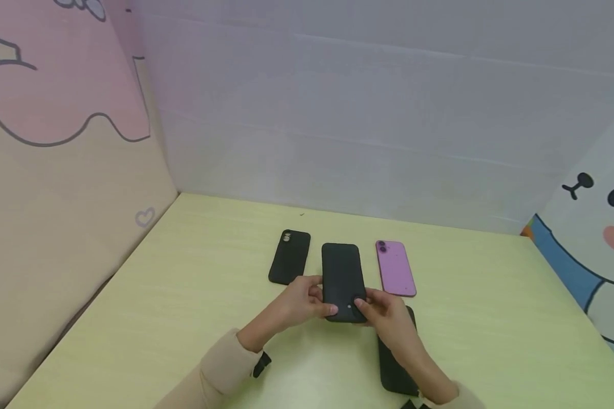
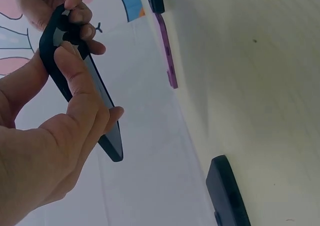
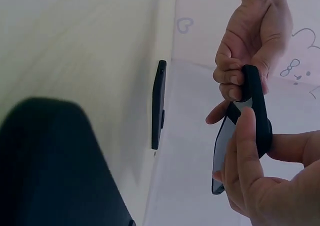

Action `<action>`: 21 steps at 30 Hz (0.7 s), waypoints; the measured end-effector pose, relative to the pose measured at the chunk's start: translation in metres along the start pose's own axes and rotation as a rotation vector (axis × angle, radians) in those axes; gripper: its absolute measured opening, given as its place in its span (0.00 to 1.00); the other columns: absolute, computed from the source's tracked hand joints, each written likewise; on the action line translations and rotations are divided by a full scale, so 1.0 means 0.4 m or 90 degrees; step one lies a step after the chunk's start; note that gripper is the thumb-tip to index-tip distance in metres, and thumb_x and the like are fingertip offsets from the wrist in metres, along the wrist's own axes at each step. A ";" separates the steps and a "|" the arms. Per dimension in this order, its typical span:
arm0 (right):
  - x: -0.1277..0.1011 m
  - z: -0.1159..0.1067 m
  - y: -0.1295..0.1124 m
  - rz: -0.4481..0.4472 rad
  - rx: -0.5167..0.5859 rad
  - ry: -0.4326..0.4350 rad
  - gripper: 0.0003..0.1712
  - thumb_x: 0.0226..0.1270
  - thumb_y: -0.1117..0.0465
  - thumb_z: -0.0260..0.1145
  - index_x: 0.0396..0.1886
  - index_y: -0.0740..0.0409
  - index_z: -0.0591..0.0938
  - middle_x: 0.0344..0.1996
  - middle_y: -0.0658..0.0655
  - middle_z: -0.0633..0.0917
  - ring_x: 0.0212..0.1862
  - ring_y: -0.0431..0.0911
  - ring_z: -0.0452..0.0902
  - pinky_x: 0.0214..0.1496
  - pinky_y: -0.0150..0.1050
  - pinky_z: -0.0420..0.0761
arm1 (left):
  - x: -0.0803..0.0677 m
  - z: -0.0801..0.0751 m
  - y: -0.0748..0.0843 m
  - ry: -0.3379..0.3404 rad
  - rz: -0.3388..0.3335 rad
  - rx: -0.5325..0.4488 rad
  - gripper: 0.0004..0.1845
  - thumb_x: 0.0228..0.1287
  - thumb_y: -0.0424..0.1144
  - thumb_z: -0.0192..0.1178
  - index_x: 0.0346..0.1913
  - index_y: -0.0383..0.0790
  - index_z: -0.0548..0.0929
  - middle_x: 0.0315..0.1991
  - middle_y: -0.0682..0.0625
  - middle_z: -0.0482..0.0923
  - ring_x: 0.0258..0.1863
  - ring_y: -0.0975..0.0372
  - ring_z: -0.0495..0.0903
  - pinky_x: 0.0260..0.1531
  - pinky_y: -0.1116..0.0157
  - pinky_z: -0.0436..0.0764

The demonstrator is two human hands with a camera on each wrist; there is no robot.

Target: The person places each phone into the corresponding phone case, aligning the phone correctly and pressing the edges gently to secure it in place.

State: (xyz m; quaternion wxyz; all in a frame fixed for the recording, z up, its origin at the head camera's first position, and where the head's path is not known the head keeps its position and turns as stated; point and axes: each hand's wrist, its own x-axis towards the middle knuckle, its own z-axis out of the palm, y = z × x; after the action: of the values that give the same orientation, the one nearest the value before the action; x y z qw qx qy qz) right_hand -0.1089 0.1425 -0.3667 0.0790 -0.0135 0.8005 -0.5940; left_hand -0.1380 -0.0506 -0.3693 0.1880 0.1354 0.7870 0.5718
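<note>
A black phone case (image 1: pixel 343 282) was gripped at its near end by the left hand (image 1: pixel 299 301) and right hand (image 1: pixel 384 312), lifted above the table (image 1: pixel 184 295); a phone was seemingly being fitted, so even pressing around the edges would be called for.

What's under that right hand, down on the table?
A black case lies flat on the table beneath the right hand, which grips the black phone. The arm covers part of it.
</note>
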 end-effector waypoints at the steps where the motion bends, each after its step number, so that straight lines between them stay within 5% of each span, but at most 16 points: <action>1: -0.006 -0.001 0.003 -0.013 -0.031 -0.016 0.21 0.64 0.66 0.59 0.54 0.73 0.72 0.36 0.62 0.83 0.32 0.44 0.82 0.34 0.34 0.82 | -0.001 0.001 -0.005 -0.005 -0.003 0.003 0.34 0.52 0.33 0.66 0.62 0.29 0.66 0.24 0.49 0.77 0.22 0.65 0.73 0.24 0.69 0.70; 8: -0.035 -0.005 0.024 -0.062 -0.228 -0.090 0.28 0.64 0.60 0.60 0.57 0.76 0.68 0.24 0.53 0.84 0.24 0.42 0.81 0.35 0.32 0.74 | -0.002 0.015 -0.035 -0.047 -0.043 0.020 0.28 0.51 0.32 0.66 0.55 0.27 0.71 0.21 0.51 0.76 0.19 0.66 0.70 0.20 0.71 0.67; 21: -0.041 -0.003 0.057 -0.044 -0.229 -0.151 0.21 0.66 0.58 0.58 0.50 0.71 0.74 0.17 0.52 0.82 0.23 0.40 0.79 0.36 0.30 0.71 | -0.009 0.029 -0.051 -0.087 -0.065 0.024 0.16 0.52 0.31 0.65 0.44 0.29 0.76 0.17 0.52 0.72 0.16 0.66 0.65 0.17 0.71 0.62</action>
State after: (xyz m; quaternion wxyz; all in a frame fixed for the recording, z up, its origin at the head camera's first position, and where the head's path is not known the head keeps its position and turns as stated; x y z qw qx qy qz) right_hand -0.0912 0.1523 -0.3862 0.1485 -0.1250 0.8775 -0.4385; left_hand -0.1295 -0.0487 -0.3914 0.2672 0.1375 0.7889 0.5360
